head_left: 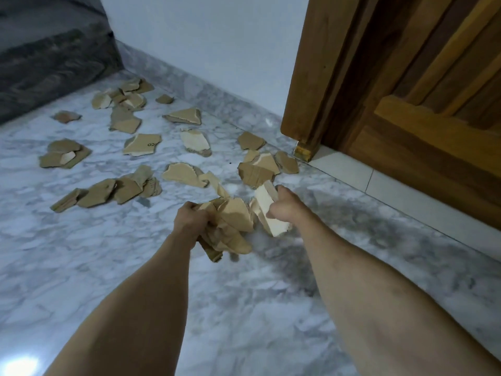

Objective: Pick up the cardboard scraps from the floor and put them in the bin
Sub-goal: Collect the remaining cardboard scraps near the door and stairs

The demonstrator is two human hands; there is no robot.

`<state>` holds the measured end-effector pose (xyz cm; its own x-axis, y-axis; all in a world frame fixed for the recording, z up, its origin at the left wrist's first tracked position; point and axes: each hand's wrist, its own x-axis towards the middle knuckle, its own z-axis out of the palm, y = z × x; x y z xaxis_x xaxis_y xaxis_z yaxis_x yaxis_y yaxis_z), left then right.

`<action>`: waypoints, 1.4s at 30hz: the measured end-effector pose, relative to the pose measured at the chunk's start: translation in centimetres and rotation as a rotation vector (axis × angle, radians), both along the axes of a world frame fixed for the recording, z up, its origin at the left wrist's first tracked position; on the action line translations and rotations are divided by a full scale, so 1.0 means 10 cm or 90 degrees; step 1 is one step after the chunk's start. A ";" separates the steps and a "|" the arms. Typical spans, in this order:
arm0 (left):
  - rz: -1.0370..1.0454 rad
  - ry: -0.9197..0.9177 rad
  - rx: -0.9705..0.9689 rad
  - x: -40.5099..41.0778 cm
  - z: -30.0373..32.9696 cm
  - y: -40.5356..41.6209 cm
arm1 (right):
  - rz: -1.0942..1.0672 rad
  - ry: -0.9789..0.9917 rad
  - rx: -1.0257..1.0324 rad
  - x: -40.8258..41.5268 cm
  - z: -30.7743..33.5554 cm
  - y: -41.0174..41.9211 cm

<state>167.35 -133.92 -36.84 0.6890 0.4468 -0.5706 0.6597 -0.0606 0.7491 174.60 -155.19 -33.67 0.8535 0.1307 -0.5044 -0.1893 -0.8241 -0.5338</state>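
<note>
Head view: left hand (189, 221) clamped around a crumpled bundle of scraps (230, 226), right hand (284, 207) gripping a pale piece (267, 210) above the marble floor (244, 308). Plenty more cardboard (141, 143) lies scattered ahead. No bin in sight. Best move: keep both grips tight, so nothing slips on the carry.

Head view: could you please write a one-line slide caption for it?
Left hand grips a cardboard bundle, right hand a pale scrap; more scraps litter the marble floor.
</note>
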 end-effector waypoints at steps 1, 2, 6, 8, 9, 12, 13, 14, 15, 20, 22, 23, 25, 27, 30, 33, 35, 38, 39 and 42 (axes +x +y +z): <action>-0.004 -0.003 -0.005 0.07 0.01 0.05 | -0.009 0.003 0.001 0.09 0.08 0.08; -0.006 -0.004 -0.009 0.13 0.04 0.09 | -0.011 0.004 -0.004 0.18 0.15 0.17; -0.032 -0.005 -0.006 0.44 0.14 0.30 | 0.000 0.021 -0.063 0.46 0.36 0.45; -0.042 -0.007 -0.009 0.60 0.14 0.40 | 0.031 0.030 -0.107 0.58 0.38 0.52; -0.043 -0.004 -0.008 0.68 0.13 0.42 | 0.044 0.029 -0.127 0.65 0.38 0.54; -0.033 -0.012 0.002 0.93 0.07 0.51 | 0.077 0.024 -0.163 0.89 0.23 0.63; -0.030 -0.013 0.018 1.01 0.06 0.55 | 0.083 0.033 -0.163 0.97 0.16 0.68; -0.029 -0.007 0.032 1.09 0.06 0.61 | 0.090 0.045 -0.168 1.05 0.05 0.71; -0.017 -0.001 0.041 1.17 0.04 0.67 | 0.095 0.051 -0.176 1.11 -0.05 0.74; 0.029 0.092 0.021 1.38 -0.11 0.84 | 0.126 -0.044 -0.247 1.24 -0.40 0.72; 0.042 0.119 0.006 1.36 -0.16 0.81 | 0.145 -0.073 -0.288 1.26 -0.39 0.70; 0.046 0.119 0.021 1.35 -0.18 0.80 | 0.165 -0.067 -0.292 1.27 -0.36 0.69; 0.035 0.120 0.056 1.33 -0.13 0.74 | 0.183 -0.027 -0.237 1.32 -0.30 0.66; 0.023 0.132 0.070 1.31 -0.09 0.70 | 0.129 0.036 -0.119 1.41 -0.24 0.59; -0.018 0.149 0.095 1.28 -0.13 0.63 | -0.025 0.085 0.019 1.53 -0.17 0.44; -0.057 0.116 0.095 1.28 -0.12 0.47 | -0.039 0.106 -0.013 1.56 -0.15 0.37; -0.073 0.093 0.101 1.31 -0.01 0.34 | -0.043 0.125 -0.021 1.54 -0.20 0.40; -0.100 0.100 0.137 1.39 0.11 0.20 | -0.096 0.065 -0.038 1.50 -0.39 0.44; -0.106 0.102 0.150 1.42 0.15 0.17 | -0.119 0.045 -0.049 1.48 -0.43 0.43; -0.103 0.096 0.187 1.51 0.27 0.11 | -0.111 -0.013 -0.120 1.49 -0.47 0.35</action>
<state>182.47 -132.80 -34.11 0.6818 0.4988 -0.5351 0.7260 -0.3713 0.5789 189.53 -151.65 -38.37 0.8652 -0.1140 -0.4882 -0.3277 -0.8655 -0.3788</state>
